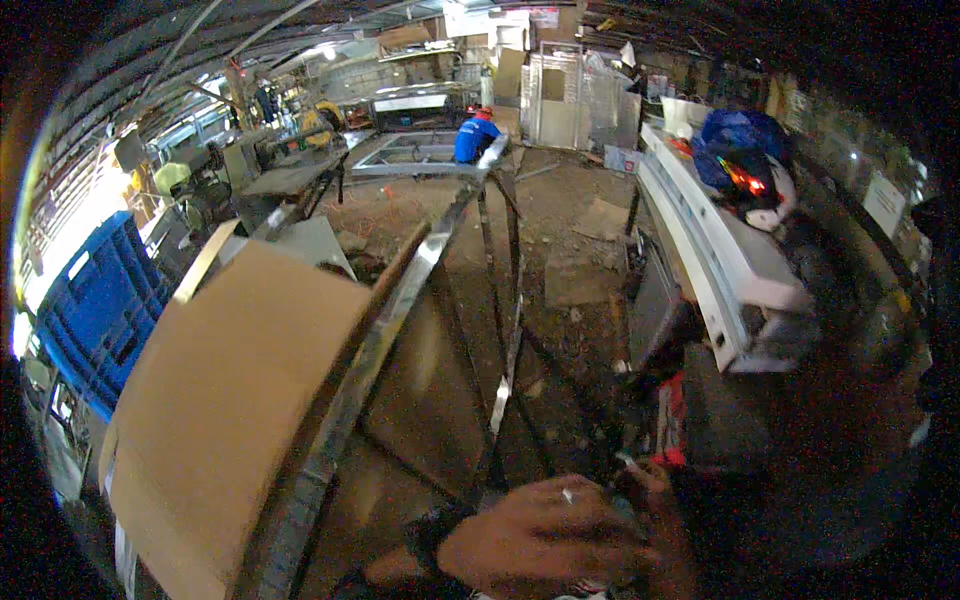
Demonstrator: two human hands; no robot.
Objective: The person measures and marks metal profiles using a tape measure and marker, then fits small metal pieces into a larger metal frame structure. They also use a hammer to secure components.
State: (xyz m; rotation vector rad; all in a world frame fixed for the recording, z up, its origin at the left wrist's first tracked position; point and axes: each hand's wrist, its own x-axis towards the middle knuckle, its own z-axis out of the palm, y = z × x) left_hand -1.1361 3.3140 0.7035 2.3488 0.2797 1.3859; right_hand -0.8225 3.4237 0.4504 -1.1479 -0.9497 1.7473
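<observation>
Workshop floor, frame in the middle
Metal frame (470,300) stands mid-floor; cardboard sheet (230,400) leans on its left; bench (720,250) along right carries bag (740,150); person (476,138) crouches behind; hand (545,545) at frame's near end.

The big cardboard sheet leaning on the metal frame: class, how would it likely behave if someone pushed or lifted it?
The cardboard sheet looks thin and broad, so probably light and a bit bendy. It only leans on the metal frame, so a push would likely slide or topple it.
</observation>
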